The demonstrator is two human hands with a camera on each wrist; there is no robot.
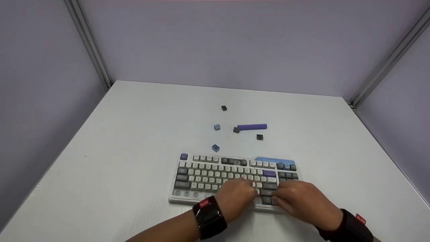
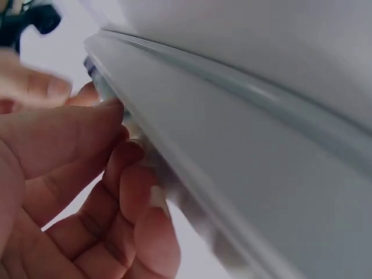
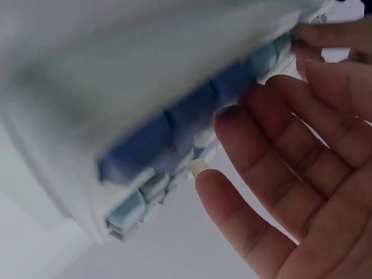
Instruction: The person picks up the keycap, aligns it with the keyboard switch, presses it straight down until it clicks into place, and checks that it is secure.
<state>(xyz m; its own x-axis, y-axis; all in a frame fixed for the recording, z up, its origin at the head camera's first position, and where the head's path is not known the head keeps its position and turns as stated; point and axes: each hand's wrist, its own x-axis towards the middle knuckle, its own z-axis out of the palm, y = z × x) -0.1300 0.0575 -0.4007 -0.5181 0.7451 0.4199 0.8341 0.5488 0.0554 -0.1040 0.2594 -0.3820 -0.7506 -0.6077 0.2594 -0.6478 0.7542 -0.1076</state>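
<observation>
A keyboard [image 1: 231,171] with white, grey and purple keycaps lies near the table's front. Over the lower middle of it, my left hand [image 1: 237,198] is bent down; in the left wrist view its thumb [image 2: 75,136] and curled fingers meet at the keyboard's front edge [image 2: 174,116], and I cannot tell whether they pinch a keycap. My right hand [image 1: 300,200] is at the lower right corner. In the right wrist view, its loosely bent fingers [image 3: 261,151] touch the dark keycaps [image 3: 186,116] along the front row.
Behind the keyboard lie a long purple keycap [image 1: 252,127], two blue keycaps, one nearer [image 1: 215,148] and one farther [image 1: 217,127], and several dark ones, including one at the back [image 1: 224,108] and one at right [image 1: 259,137]. Pale panels [image 1: 221,43] enclose the white table [image 1: 117,144].
</observation>
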